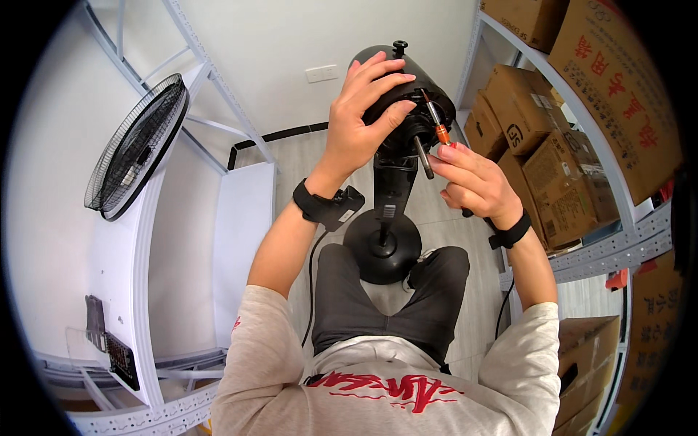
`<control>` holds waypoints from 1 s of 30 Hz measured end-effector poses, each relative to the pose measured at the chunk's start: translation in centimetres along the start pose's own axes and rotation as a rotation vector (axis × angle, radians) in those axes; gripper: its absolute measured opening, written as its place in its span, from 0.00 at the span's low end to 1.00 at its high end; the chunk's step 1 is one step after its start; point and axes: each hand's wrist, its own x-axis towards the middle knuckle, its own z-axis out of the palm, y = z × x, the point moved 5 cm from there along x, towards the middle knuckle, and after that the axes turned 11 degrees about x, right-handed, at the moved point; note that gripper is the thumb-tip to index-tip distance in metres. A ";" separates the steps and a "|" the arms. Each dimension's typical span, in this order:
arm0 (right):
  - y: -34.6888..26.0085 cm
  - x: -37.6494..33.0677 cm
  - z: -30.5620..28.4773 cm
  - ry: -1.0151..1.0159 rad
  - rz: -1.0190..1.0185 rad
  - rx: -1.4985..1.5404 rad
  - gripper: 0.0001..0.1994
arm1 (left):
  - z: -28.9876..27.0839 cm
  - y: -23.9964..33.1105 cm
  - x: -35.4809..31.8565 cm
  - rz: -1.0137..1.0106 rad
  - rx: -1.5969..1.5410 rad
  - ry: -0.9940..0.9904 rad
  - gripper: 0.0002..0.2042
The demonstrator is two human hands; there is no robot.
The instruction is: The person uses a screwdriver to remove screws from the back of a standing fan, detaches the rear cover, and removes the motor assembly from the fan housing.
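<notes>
The black motor housing [396,87] of a pedestal fan is steadied by the left hand [363,120], whose fingers are spread and curled over its top and side; the housing sits atop its black column above the round base [384,247], which stands on the floor between the person's knees. A screwdriver with an orange collar [436,125] is pinched between the thumb and fingers of the right hand [472,182], its tip set against the housing beside the bare motor shaft [424,156]. The wire fan guard [134,149] is already off and rests on the white shelf [243,218] at the left; no blade is seen on the shaft; judged from this, the front parts are removed and the housing screws are left. Cardboard boxes [542,156] fill the right-hand rack.
</notes>
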 end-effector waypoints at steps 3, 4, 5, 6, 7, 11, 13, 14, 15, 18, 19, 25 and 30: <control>0.5 -0.5 0.6 -0.027 -0.005 -0.027 0.12 | 0.1 -0.1 0.0 0.001 0.005 0.008 0.14; 0.6 -0.7 0.8 -0.024 -0.012 -0.032 0.12 | 0.1 -0.1 0.0 0.002 0.004 0.009 0.14; 0.6 -0.7 1.0 -0.022 -0.017 -0.038 0.12 | 0.1 -0.2 0.0 0.002 0.001 0.010 0.14; 0.5 -0.8 1.1 -0.020 -0.022 -0.045 0.12 | 0.2 -0.2 0.0 0.003 -0.002 0.010 0.14; 0.4 -0.7 1.0 -0.029 -0.029 -0.050 0.12 | 0.1 -0.3 -0.1 0.003 0.001 0.011 0.14; -1.0 -0.6 -0.1 -0.022 -0.043 -0.058 0.11 | 0.0 -0.3 -0.2 -0.006 -0.010 0.015 0.14; -1.5 -0.6 -1.2 0.056 0.010 -0.001 0.12 | 0.1 -0.2 -0.4 -0.005 -0.022 0.020 0.14; -1.5 -0.5 -1.9 0.121 0.063 0.055 0.13 | 0.1 -0.3 -0.4 -0.001 -0.027 0.023 0.14; -1.5 -0.4 -2.6 0.187 0.118 0.110 0.14 | 0.2 -0.3 -0.4 0.004 -0.032 0.026 0.14; -1.6 1.0 -4.5 0.388 0.290 0.233 0.20 | 0.2 -0.4 -0.6 0.032 -0.007 0.024 0.17; -1.5 1.2 -4.9 0.450 0.322 0.282 0.21 | 0.2 -0.5 -0.5 0.040 -0.038 0.036 0.17; -2.8 1.6 -5.8 0.548 0.434 0.365 0.32 | -0.5 -0.2 -0.7 0.016 -0.229 -0.022 0.25; -5.1 2.4 -4.9 0.584 0.466 0.432 0.33 | -1.3 -1.4 -0.7 0.021 -0.300 -0.110 0.27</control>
